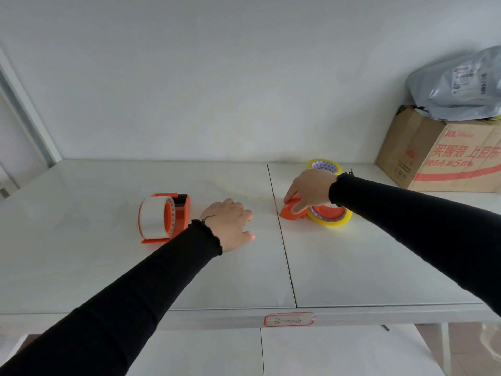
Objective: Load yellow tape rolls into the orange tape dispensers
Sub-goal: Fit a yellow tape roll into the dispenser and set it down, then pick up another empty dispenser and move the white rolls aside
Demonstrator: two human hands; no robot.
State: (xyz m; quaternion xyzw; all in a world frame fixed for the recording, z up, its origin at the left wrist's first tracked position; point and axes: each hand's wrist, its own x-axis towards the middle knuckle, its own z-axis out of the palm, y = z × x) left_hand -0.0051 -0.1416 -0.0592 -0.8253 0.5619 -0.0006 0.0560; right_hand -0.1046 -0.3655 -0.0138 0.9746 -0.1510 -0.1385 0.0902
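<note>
The right hand [311, 191] has its fingers clamped on the nose of an orange tape dispenser [292, 210] lying flat toward the counter's [352, 267] far right corner, probably to steady it, since a yellow tape roll [330, 219] already sits around its hub. A spare yellow roll [324, 166] waits just behind, near the far edge. The left hand [230, 226] rests palm-down, fingers loosely apart and holding nothing, beside the second dispenser [165, 218], which stands upright carrying a pale roll.
</note>
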